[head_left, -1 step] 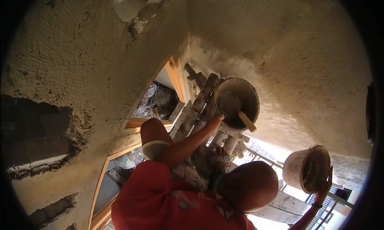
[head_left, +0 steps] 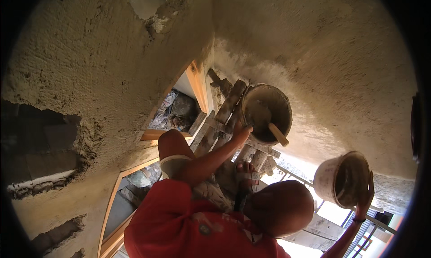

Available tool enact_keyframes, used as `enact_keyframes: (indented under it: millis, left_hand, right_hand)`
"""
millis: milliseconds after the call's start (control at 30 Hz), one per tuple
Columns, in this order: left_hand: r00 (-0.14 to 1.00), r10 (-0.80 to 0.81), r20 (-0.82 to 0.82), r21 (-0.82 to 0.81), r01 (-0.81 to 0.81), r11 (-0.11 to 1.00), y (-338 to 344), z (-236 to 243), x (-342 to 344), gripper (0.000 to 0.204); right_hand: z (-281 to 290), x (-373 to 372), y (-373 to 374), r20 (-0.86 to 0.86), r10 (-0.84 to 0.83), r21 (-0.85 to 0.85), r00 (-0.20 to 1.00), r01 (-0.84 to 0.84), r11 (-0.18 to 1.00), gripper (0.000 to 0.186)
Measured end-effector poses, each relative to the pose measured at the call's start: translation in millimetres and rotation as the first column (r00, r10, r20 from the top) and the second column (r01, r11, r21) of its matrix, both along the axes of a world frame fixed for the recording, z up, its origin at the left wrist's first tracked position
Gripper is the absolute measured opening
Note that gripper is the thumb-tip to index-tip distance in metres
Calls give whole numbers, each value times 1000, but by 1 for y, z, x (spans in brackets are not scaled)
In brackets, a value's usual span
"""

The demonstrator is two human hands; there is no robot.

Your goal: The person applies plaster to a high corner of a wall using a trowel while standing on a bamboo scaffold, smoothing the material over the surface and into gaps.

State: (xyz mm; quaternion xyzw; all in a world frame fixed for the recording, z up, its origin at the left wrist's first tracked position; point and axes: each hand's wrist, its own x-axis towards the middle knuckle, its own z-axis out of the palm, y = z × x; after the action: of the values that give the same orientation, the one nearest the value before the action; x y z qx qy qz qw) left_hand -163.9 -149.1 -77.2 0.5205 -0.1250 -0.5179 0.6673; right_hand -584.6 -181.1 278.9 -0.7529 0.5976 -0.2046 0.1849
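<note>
A large dark bucket (head_left: 266, 114), its inside coated with grey mortar (head_left: 258, 114), stands on rough planks. From it sticks the pale wooden handle (head_left: 279, 135) of a tool whose head is hidden. My left hand (head_left: 242, 133) grips the bucket's near-left rim. Off to the right, my right hand (head_left: 365, 196) supports a smaller whitish bucket (head_left: 327, 179) by its right side. That bucket is raised and tilted, with its mouth facing right and mortar smeared inside.
Mortar-stained scaffold planks (head_left: 229, 105) lie under my sandalled foot (head_left: 247, 175). A plastered wall (head_left: 323, 56) rises on the right; a rough wall (head_left: 98, 56) with holes is at left. Wood-framed openings (head_left: 197, 85) show rubble. A metal railing (head_left: 296, 175) runs below right.
The whitish bucket in my right hand has moved slightly up and left, and turned a little. My left hand still grips the large bucket's rim.
</note>
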Motion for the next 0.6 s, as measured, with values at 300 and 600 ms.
enact_keyframes:
  millis: [300, 600]
  left_hand:
    - [999, 26, 29, -20, -25, 999, 2, 4, -12, 62]
    - [998, 22, 60, -86, -17, 996, 2, 0, -23, 67]
  right_hand:
    - [-21, 154, -101, -482, 512, 27, 711, -572, 820, 48]
    - [-65, 216, -142, -793, 427, 203, 434, -474, 857, 51]
